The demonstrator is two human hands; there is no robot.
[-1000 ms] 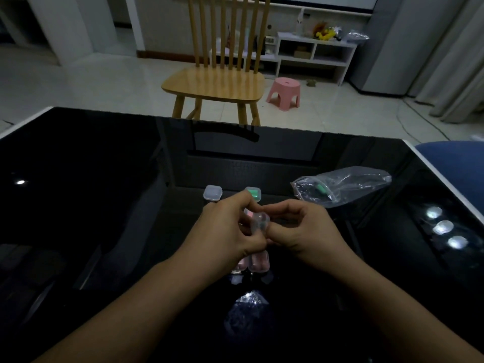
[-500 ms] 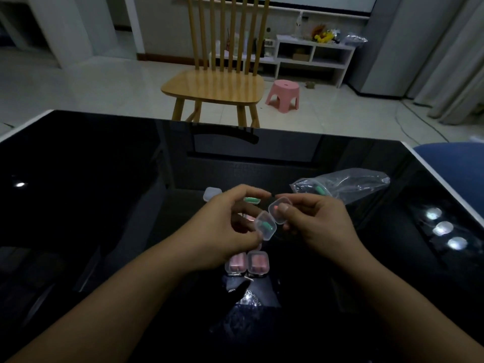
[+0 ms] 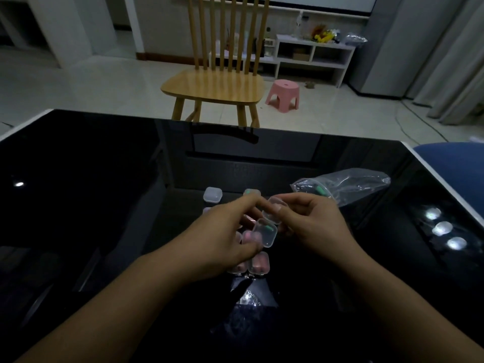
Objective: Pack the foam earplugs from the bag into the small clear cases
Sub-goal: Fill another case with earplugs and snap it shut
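Glossy black table (image 3: 91, 195) carries a clear bag (image 3: 348, 183) of earplugs at right. Above closed pink-filled cases (image 3: 259, 263), the left hand (image 3: 222, 231) pinches an open case (image 3: 265, 231) apparently containing one green earplug (image 3: 268, 228); the right hand (image 3: 311, 224) pinches its lid (image 3: 276, 209).

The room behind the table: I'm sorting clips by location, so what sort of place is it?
Most likely a home living room: a wooden chair, a pink plastic stool and a white shelf unit on a tiled floor.
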